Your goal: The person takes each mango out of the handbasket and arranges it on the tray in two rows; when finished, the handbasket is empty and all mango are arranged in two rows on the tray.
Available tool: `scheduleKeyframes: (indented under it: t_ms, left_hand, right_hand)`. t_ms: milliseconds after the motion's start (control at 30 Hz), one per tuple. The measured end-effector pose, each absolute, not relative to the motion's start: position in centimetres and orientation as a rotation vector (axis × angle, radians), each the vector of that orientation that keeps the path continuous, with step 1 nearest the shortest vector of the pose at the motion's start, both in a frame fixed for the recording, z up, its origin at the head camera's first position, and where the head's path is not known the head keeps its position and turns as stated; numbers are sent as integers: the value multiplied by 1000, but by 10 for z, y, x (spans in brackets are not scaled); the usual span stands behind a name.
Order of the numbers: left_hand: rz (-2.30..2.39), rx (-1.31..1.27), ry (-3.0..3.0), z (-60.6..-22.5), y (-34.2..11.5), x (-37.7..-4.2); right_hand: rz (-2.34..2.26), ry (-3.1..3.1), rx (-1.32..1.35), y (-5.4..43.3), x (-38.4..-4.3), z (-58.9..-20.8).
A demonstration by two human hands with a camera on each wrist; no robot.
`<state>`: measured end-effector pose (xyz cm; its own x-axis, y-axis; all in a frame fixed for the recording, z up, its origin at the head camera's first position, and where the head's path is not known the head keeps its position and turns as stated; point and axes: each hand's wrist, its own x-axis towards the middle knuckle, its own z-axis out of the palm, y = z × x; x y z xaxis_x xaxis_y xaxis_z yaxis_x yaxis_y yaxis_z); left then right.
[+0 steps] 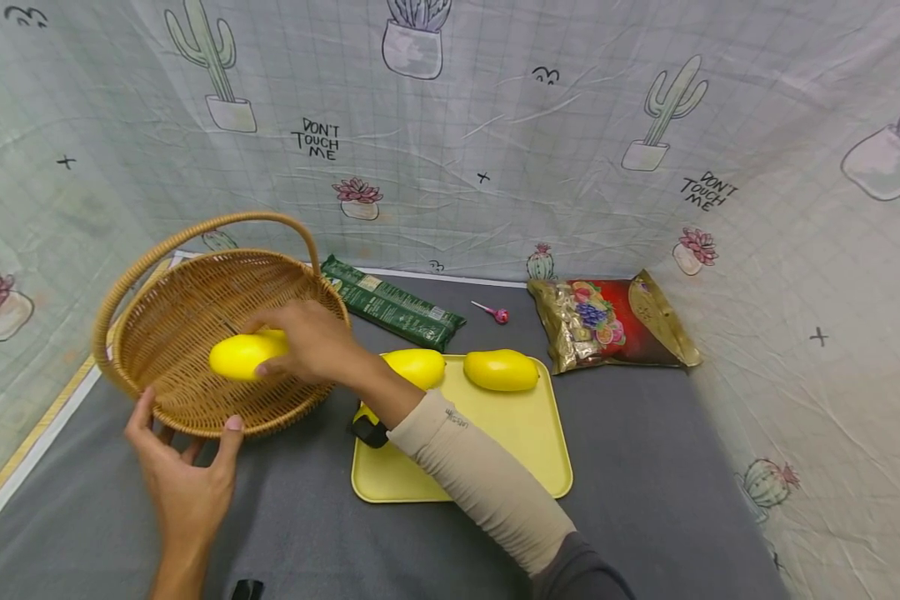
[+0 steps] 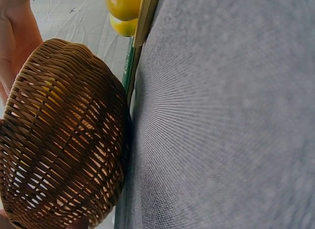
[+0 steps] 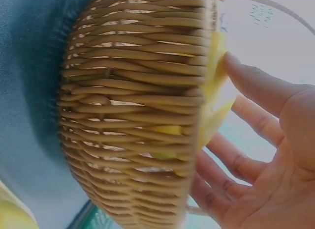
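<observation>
A wicker basket point(image 1: 217, 275) with a tall arched handle stands at the left, its opening tilted toward me. My left hand point(image 1: 183, 475) holds its near rim, with the thumb and a finger at the edge. My right hand point(image 1: 307, 342) grips a yellow mango point(image 1: 240, 357) over the basket's opening. In the right wrist view the mango point(image 3: 214, 71) shows partly behind the rim, beside the thumb. Two more mangoes lie on a yellow tray point(image 1: 510, 450): one mango point(image 1: 501, 370) at its back right, another mango point(image 1: 417, 367) partly behind my right forearm.
Behind the tray lie a long green packet point(image 1: 393, 302) and a pink lollipop point(image 1: 500, 316). A gold and red bag point(image 1: 607, 323) rests at the back right. A printed cloth point(image 1: 457, 125) hangs behind the grey tabletop point(image 1: 630, 483).
</observation>
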<state>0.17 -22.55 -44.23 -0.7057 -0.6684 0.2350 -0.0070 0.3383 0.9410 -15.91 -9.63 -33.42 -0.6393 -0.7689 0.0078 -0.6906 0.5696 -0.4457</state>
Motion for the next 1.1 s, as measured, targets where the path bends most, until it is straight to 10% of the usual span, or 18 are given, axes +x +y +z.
scheduleKeyframes:
  t_ms: [1100]
  left_hand:
    - [-1379, 601, -2008, -441, -225, 2]
  right_hand:
    - [-959, 2735, -1069, 27, -131, -321]
